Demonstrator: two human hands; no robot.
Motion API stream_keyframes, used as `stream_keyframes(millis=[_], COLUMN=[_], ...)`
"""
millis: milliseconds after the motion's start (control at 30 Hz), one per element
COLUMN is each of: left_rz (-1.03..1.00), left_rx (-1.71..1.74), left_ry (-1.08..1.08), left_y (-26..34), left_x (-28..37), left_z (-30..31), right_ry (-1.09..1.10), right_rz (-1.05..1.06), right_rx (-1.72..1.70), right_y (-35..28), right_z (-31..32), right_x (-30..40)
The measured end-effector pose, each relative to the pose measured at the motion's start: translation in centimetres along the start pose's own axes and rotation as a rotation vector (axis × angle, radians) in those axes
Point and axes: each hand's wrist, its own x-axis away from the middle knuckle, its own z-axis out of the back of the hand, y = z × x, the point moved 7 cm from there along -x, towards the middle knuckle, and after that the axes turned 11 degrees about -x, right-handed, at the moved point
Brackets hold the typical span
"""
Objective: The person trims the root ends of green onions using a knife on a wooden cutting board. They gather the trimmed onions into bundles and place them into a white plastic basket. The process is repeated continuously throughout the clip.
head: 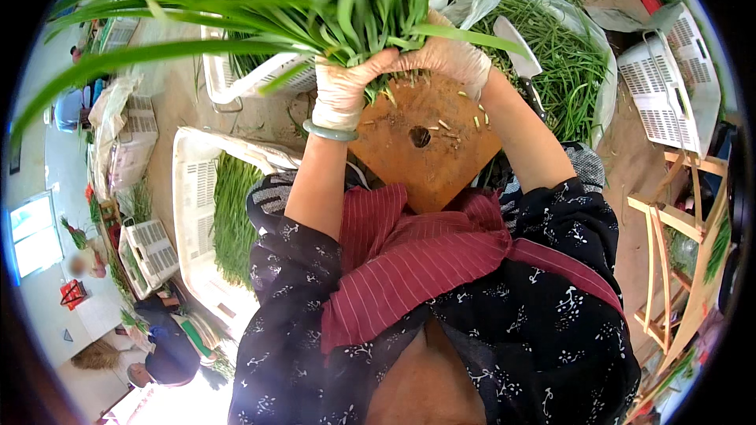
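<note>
My left hand [345,85], in a pale thin glove with a bangle at the wrist, grips a large bunch of long flat green leaves, likely garlic chives [331,6]. From the other side my right hand [452,59], gloved too, clasps the same bunch, thumbs nearly meeting. The stem ends point down at a square wooden board [425,171] with a round hole, set before my lap. Short cut stem pieces [446,126] are scattered on it. Beyond my right forearm a kitchen knife [517,47] with a black handle lies against a heap of loose greens.
A plastic-lined heap of loose greens [567,77] is at the right. White plastic crates stand on the left, the nearer one [195,206] holding chives [233,218]. Another crate [664,94] and a wooden frame [673,218] are far right. A person [171,348] bends at lower left.
</note>
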Motion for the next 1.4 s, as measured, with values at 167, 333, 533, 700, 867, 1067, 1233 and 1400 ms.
stream_keyframes(millis=[167,333,533,700,867,1067,1233,1400], left_rz=[-0.172,0.532,0.188,0.289,0.295,0.410,1.010,1.197], left_rx=[-0.669,0.798,-0.547,-0.614,0.002,0.803,0.846,0.203], left_ry=[-0.213,-0.305,0.078,0.007,0.172,0.184,0.463,-0.120], left_y=[-2.4,-5.7,-4.3,-5.9,-4.5,-8.1,-14.7,-8.5], left_x=[2.3,3.8,3.5,3.7,4.0,8.9,17.9,18.9], left_z=[-0.1,-2.1,0.6,0.3,-0.8,-1.5,-2.6,-0.2], right_ry=[0.019,-0.127,-0.108,-0.005,-0.032,-0.254,-0.494,-0.686], right_rz=[-0.234,-0.342,0.001,-0.348,0.143,0.246,-0.178,-0.307], right_rx=[-0.008,0.249,0.023,0.044,0.169,1.279,1.443,1.472], right_y=[3.1,5.8,3.9,6.0,-0.4,-0.8,9.7,16.3], right_z=[1.2,0.3,-1.5,-0.9,-1.6,-5.7,-8.4,-9.8], right_x=[2.6,2.5,1.2,2.5,0.6,-0.2,4.0,6.2])
